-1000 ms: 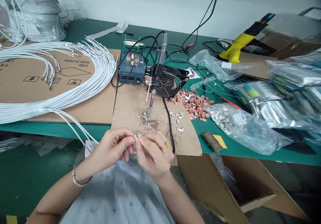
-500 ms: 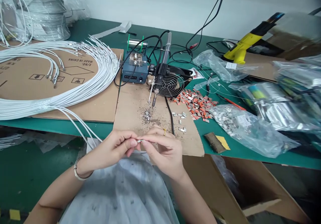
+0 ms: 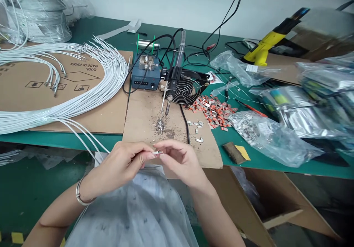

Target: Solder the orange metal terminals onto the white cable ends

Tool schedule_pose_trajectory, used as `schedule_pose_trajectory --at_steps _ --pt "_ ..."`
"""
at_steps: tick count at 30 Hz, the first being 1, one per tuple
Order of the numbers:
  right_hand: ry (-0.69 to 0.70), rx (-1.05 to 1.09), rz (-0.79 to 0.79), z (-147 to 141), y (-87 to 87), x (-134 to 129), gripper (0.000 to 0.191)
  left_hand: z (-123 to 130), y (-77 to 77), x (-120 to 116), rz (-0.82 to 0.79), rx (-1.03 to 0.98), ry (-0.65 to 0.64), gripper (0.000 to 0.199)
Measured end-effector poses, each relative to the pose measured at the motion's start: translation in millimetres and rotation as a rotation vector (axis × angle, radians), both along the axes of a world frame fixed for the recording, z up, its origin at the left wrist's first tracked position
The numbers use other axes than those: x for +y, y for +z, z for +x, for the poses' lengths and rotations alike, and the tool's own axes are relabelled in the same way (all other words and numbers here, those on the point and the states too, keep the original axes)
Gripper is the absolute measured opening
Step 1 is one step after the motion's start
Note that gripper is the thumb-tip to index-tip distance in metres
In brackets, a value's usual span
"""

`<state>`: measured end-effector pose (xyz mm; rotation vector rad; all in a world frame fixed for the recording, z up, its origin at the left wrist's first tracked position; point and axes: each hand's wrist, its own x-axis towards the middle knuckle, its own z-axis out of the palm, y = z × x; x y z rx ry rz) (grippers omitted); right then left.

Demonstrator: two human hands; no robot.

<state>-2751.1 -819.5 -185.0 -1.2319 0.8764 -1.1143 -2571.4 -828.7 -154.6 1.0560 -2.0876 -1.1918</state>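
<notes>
On my feed, the left hand (image 3: 125, 163) pinches a white cable end (image 3: 157, 152) before the cardboard (image 3: 141, 116). The right hand (image 3: 185, 162) curves half-open at its tip, contact unclear to me; beyond stands the soldering iron (image 3: 176, 72).

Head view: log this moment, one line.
left hand: pinches white cable end; right hand: at its tip, contact unclear; soldering iron: unheld

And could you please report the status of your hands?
Left hand pinching white cable end. Right hand at its tip, contact unclear. Soldering iron ahead, apart from both.
</notes>
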Motion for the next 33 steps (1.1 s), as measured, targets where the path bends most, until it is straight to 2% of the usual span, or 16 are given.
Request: schedule_pose_trajectory --at_steps 3,6,9,11,15,19,20,22,24,25,27,29,31,33 --pt "-0.103 0.198 -0.155 1.0 4.1 4.3 0.015 -0.4 -1.5 -0.5 -0.008 -0.04 0.017 0.026" --pt "-0.158 0.252 -0.171 2.3 6.0 5.0 0.004 -0.6 -3.4 -1.4 0.007 -0.076 0.001 0.027" --pt "-0.202 0.191 -0.122 5.7 4.4 4.1 0.009 -3.2 -7.0 -0.4 0.094 -0.017 -0.01 0.026" --pt "-0.301 0.089 -0.141 12.3 1.1 3.6 0.009 -6.7 -10.5 0.7 0.12 0.058 0.041 0.023" --pt "-0.514 -0.092 -0.276 34.7 -9.1 1.1 0.01 -13.2 -18.0 -0.9 0.127 0.197 0.163 0.017" --pt "-0.628 -0.016 -0.429 44.4 -13.9 -2.3 0.008 -16.4 -18.2 -3.5 0.283 0.296 0.196 0.017" --pt "-0.615 0.047 -0.495 39.6 -12.1 -2.6 0.007 -16.7 -16.7 -3.3 0.327 0.301 0.231 0.018" --pt "-0.497 0.235 -0.59 17.6 -4.8 -3.8 0.003 -16.2 -12.8 -3.5 0.403 0.286 0.312 0.017" --pt "-0.344 0.527 -0.539 -19.3 5.7 -9.7 0.017 -13.8 -9.9 -7.4 0.462 0.246 0.356 0.017" --pt "-0.365 0.703 -0.483 -41.3 11.0 -16.2 0.026 -12.0 -9.5 -11.7 0.486 0.223 0.352 0.019" --pt "-0.501 1.053 -0.43 -85.6 19.2 -37.9 0.021 -8.2 -10.9 -25.3 0.53 0.166 0.295 0.027" --pt "-0.496 1.328 -0.402 -121.7 21.7 -68.8 0.024 -5.8 -14.3 -42.7 0.557 0.1 0.193 0.033" --pt "-0.418 1.379 -0.401 -143.8 17.9 -100.8 0.021 -6.2 -18.2 -59.5 0.563 0.039 0.106 0.034" --pt "-0.347 1.394 -0.41 -152.6 9.5 -126.0 0.016 -9.3 -21.4 -72.6 0.58 -0.014 0.063 0.032"
